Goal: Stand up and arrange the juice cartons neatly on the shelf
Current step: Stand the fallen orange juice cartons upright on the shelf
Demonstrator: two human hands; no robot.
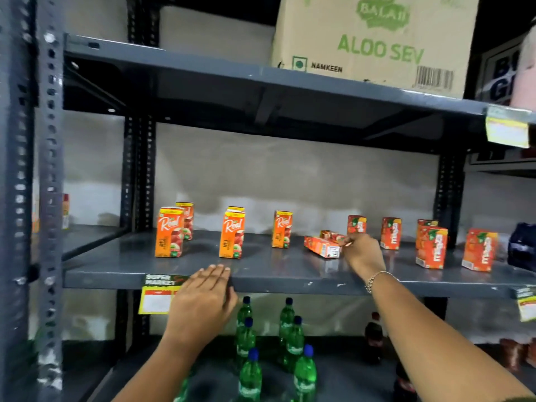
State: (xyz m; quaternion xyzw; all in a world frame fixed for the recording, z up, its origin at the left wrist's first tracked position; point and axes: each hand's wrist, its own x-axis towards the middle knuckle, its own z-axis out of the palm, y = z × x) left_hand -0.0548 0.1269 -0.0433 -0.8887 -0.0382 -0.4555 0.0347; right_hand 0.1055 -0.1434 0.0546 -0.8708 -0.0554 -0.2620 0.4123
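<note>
Right hand (362, 253) fingers pinched on the fallen juice carton (322, 246), lying flat mid-shelf (116, 278) among upright cartons. Left hand (203, 300) flat, fingers together, on the shelf's front edge.

The left hand (203, 297) was extended forward, palm down, fingers (216, 271) straight and held together. The right arm (429, 329) reached farther forward, wrist flexed, with a bracelet (374, 280) on it. The right hand (362, 250) had its fingers curled downward.
</note>
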